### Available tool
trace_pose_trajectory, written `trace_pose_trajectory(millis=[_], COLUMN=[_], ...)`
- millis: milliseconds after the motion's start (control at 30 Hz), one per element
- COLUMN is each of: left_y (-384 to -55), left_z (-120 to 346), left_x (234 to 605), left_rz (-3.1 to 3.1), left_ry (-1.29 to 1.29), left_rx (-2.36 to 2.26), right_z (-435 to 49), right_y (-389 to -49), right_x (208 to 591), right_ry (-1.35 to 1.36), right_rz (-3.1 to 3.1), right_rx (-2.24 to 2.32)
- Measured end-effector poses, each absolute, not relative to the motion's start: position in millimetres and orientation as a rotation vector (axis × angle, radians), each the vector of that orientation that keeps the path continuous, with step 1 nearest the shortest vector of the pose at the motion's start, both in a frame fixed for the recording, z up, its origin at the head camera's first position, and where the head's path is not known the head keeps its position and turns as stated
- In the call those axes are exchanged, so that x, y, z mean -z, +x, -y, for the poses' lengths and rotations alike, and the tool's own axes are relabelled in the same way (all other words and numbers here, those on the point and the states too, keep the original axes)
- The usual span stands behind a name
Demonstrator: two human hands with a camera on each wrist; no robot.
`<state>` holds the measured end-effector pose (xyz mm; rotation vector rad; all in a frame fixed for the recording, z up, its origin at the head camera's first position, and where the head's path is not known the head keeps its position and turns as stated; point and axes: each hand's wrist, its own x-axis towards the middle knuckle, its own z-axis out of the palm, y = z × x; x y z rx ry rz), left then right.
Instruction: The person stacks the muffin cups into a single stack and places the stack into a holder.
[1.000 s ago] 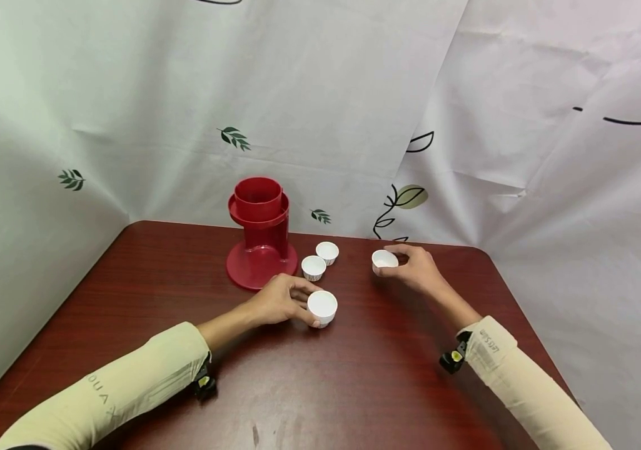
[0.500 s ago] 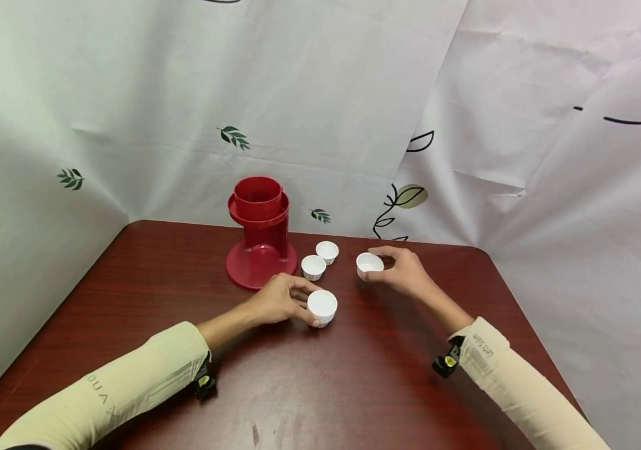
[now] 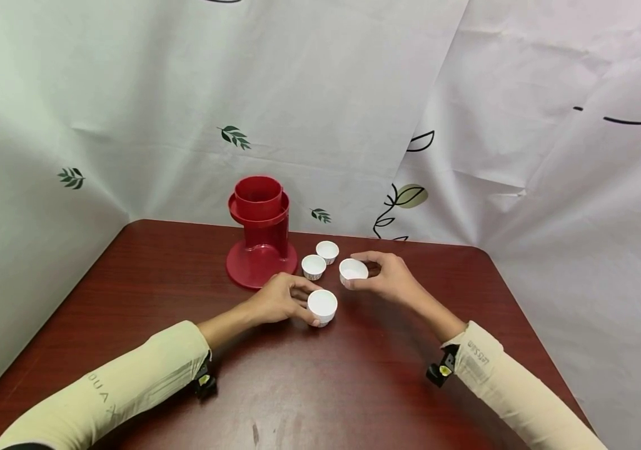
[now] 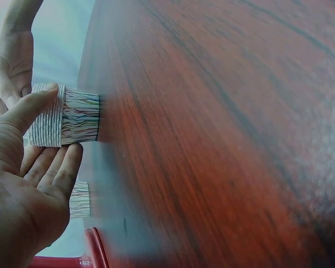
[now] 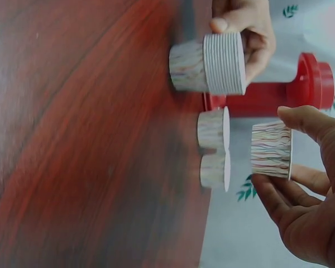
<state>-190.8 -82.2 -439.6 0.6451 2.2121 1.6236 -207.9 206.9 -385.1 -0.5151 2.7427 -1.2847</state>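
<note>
My left hand (image 3: 281,301) grips a stack of paper baking cups (image 4: 64,117) between thumb and fingers. Wavy coloured lines pattern the cups' sides, and many rims are nested together at the top. Farther back and to the right, my right hand (image 3: 389,276) pinches a single paper baking cup (image 5: 271,149), held upright off the table. Two more single cups stand side by side on the table: a nearer cup (image 3: 313,267) and a farther cup (image 3: 328,252). They lie just left of the cup in my right hand.
Left of the cups stands a red plastic stand (image 3: 261,231) with a round base and a cylindrical top. The dark reddish wooden table (image 3: 331,387) ends at a white cloth backdrop (image 3: 320,112) with leaf prints.
My right hand has moved left and slightly nearer with its baking cup, closer to the two standing cups. My left hand and its stack have stayed in place.
</note>
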Motion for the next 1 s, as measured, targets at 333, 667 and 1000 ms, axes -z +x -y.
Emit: trace_pose_trajectory(millis=[333, 667, 1000], left_y=[-192, -192, -192], left_z=[82, 81, 81], left_x=[440, 440, 440], left_rz=[-2.211, -2.174, -2.189], left_ry=[0.628, 0.602, 0.589], left_rx=[-1.617, -1.652, -1.639], right_z=[-183, -169, -161], right_y=[-189, -177, -172], right_x=[381, 387, 396], right_ry=[-0.618, -0.682, -0.676], right_rz=[-2.649, -2.594, -2.595], right_rx=[1.339, 1.357, 1.353])
